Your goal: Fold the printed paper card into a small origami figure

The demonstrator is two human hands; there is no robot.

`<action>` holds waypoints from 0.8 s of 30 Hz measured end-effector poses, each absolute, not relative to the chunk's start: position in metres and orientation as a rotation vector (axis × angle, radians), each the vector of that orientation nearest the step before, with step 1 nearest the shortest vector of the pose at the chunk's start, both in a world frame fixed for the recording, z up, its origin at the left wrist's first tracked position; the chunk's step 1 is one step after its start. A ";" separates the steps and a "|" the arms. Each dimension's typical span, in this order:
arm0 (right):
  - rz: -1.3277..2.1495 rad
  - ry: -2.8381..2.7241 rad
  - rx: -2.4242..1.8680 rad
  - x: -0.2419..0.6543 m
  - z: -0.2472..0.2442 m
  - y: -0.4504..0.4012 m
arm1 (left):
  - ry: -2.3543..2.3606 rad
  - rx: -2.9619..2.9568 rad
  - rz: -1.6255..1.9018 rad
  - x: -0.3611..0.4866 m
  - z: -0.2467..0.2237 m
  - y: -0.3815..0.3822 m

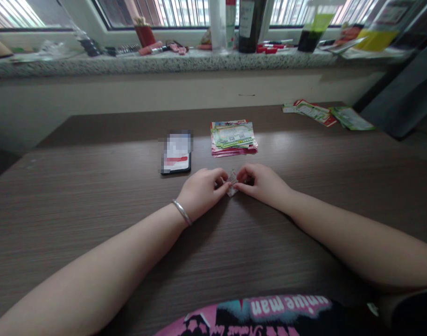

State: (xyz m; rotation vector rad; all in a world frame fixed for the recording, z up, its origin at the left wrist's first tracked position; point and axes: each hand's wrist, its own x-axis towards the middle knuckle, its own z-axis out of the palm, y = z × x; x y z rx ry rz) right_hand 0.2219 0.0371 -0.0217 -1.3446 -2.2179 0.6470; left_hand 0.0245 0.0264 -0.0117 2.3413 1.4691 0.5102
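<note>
Between my two hands is a small piece of printed paper, pale with fine lines, apparently folded. My left hand, with a silver bangle at the wrist, pinches its left side between thumb and fingers. The right side is pinched by my right hand, fingers curled in. Both hands rest low over the brown table. Just beyond them lies a stack of colourful printed paper slips. A phone with a lit, partly blurred screen lies beyond my left hand.
More printed slips lie at the table's far right. Behind the table, a granite windowsill carries a dark bottle, a red cup, pens and containers with dark and yellow contents.
</note>
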 end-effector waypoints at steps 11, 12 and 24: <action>0.305 -2.378 -1.368 0.223 -0.023 0.037 | 1.548 2.485 0.480 0.024 -0.015 0.028; 0.292 -2.366 -1.368 0.223 -0.024 0.038 | 1.542 2.477 0.474 0.023 -0.015 0.028; 0.349 -2.351 -1.250 0.230 -0.037 0.050 | 1.395 2.391 0.546 0.020 -0.019 0.035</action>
